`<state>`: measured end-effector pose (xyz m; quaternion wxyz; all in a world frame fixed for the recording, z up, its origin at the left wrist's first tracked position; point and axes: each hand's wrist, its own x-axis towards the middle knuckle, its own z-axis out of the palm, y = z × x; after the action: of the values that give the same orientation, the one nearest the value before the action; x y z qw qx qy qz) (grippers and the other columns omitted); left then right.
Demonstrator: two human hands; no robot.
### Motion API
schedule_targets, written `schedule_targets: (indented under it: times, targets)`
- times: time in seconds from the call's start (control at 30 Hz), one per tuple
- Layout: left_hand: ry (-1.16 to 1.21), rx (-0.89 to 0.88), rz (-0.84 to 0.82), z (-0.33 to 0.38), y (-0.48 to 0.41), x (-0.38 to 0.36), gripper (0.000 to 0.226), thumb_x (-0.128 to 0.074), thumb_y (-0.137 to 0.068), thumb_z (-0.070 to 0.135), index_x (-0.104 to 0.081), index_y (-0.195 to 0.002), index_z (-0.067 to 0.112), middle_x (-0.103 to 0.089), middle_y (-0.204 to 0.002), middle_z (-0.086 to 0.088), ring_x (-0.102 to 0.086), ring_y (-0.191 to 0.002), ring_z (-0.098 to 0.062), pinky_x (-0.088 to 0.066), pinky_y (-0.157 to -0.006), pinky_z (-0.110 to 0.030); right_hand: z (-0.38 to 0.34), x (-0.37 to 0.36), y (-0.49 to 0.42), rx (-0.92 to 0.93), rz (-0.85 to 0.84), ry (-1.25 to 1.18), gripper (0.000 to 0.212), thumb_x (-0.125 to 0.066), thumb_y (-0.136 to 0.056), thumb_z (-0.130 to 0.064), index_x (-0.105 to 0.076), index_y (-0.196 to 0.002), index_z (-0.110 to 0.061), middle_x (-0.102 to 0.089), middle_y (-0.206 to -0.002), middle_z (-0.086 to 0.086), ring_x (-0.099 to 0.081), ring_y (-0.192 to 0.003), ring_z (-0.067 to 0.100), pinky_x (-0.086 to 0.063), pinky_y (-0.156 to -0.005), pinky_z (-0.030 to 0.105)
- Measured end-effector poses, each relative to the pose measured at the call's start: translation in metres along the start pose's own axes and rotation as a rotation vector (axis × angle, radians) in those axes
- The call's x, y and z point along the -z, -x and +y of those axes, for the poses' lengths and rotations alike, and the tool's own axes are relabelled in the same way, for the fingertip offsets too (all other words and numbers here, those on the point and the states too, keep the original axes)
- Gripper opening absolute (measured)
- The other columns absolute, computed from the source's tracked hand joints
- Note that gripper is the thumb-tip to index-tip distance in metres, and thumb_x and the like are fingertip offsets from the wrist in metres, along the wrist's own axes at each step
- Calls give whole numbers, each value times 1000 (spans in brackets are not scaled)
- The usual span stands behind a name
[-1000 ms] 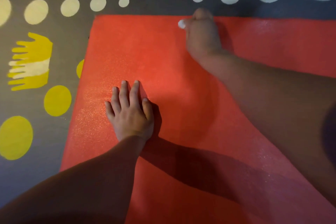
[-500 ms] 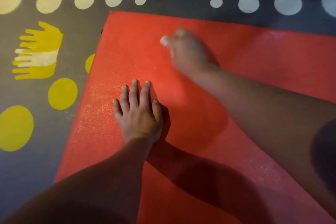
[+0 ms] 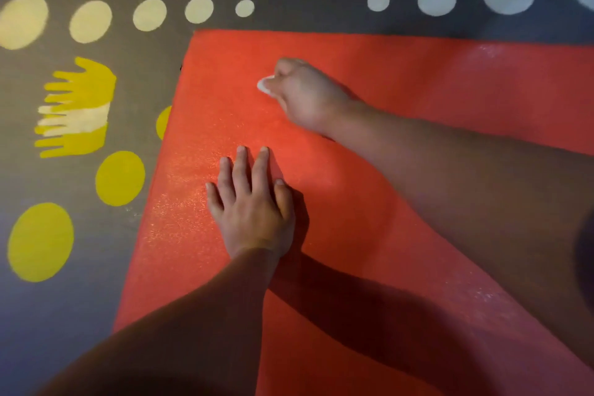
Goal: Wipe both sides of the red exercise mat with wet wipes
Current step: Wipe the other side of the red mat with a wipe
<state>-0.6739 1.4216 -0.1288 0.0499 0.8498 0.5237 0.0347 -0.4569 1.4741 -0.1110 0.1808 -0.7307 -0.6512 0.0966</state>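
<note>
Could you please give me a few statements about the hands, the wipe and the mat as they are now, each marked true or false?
1. The left hand lies flat on the red mat, fingers straight. True.
2. The right hand is empty. False: its grip holds a white wet wipe, which pokes out at the fingers.
3. The mat is rolled up. False: it lies spread flat on the floor.
4. The floor bears painted dots, yellow and pale. True.
</note>
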Motion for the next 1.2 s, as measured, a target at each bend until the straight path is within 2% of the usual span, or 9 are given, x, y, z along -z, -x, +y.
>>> schedule_targets:
  times: [0.1,0.2,0.33,0.43,0.5,0.63,0.87,1.03,1.2]
  targets:
    - [-18,-5,9,-1,0,-1,59,-35,-97,47,-31,-155,40,-26,-166,5,-15,-155,-23,-12,-123,-55,33,1,-14,-219,148,-55,52,-41,-83,-58,-69,-97,-16,-53,-93,2,-49,-88,14,-37,-75,28]
    - [-17,-14,4,1,0,-1,59,-36,-97,47,-30,-155,40,-25,-166,5,-15,-155,-23,-12,-123,-56,48,10,-16,-502,315,-48,31,-50,-93,-30,-71,-105,-10,-56,-99,11,-55,-100,30,-38,-83,29]
    - [-15,-8,23,1,0,0,60,-35,-96,47,-32,-155,38,-27,-165,4,-17,-154,-23,-14,-123,-56,-7,0,5,-80,127,-112,27,-49,-99,-25,-71,-100,-9,-58,-91,16,-57,-90,35,-43,-76,40]
    - [-15,-9,31,2,1,0,63,-34,-95,47,-33,-156,32,-28,-166,3,-17,-155,-22,-13,-123,-55,-27,-4,34,268,8,-129,21,-56,-96,-21,-73,-109,-17,-58,-87,10,-57,-85,30,-43,-77,35]
    - [-16,-1,25,2,1,-1,65,-33,-95,48,-31,-157,28,-26,-166,1,-15,-155,-21,-12,-124,-53,-13,4,31,243,-4,-119,24,-55,-96,-24,-73,-111,-19,-58,-87,10,-57,-86,31,-42,-75,34]
    - [-11,18,28,3,-1,-2,69,-33,-95,49,-29,-158,23,-24,-167,-3,-15,-155,-21,-12,-124,-53,16,17,18,-105,166,-101,28,-56,-91,-15,-75,-111,-18,-58,-88,13,-58,-88,36,-46,-75,38]
    - [5,25,34,1,0,-1,67,-34,-94,50,-35,-155,23,-27,-166,0,-15,-155,-19,-11,-124,-51,-20,19,50,401,-181,-145,24,-54,-99,-26,-72,-112,-19,-57,-88,8,-55,-83,24,-41,-73,31]
    - [10,27,42,3,0,-1,66,-33,-94,50,-36,-154,22,-28,-165,-1,-17,-154,-20,-13,-124,-52,26,37,32,-48,83,-70,23,-59,-95,-16,-74,-111,-20,-57,-90,14,-58,-88,32,-44,-76,35]
    - [21,23,39,1,0,-1,66,-37,-94,50,-37,-154,22,-28,-165,-2,-17,-155,-21,-12,-124,-53,-27,18,83,418,-118,-166,22,-56,-97,-14,-71,-114,-11,-57,-86,11,-54,-79,27,-44,-71,36]
